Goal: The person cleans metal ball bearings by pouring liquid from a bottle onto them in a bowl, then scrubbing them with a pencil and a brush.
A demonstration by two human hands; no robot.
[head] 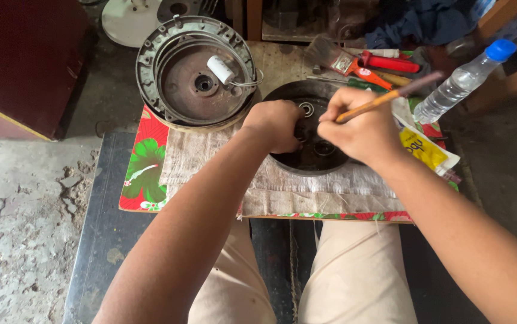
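My left hand (275, 123) is closed on the edge of a dark round metal disc (312, 159) that lies on a pale woven cloth (306, 189). A small silver bearing (306, 108) sits in the disc near my knuckles. My right hand (363, 129) grips a thin wooden-handled brush (390, 96), its handle pointing up and to the right, its tip hidden down at the disc. A round rusty motor housing (195, 72) with a white cylindrical capacitor (220, 69) in it rests just left of the disc.
The cloth lies on a red flowered board (144, 174) over a dark bench. A paintbrush (330, 55), red-handled tools (387, 63), a clear plastic bottle with a blue cap (462, 81) and a yellow tube (423, 150) lie at the right. Rough concrete floor is at the left.
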